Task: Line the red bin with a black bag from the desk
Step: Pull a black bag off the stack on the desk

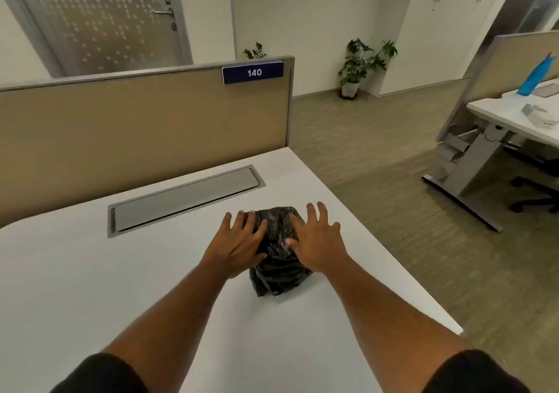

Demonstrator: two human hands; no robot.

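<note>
Left hand (239, 243) and right hand (314, 241) are flanking the folded black bag (279, 268) on the table (90, 271), fingers (314, 214) lying spread and open, seemingly readying to gather it.

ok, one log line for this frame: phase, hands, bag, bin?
phase: reach | left hand: open, on black bag | right hand: open, on bag | bag: folded on desk | red bin: not in view

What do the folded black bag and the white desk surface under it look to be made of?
Folded black bag: thin glossy plastic film, judging by crinkles and sharp highlights. White desk surface: smooth matte top, probably laminate; the core does not show.
</note>
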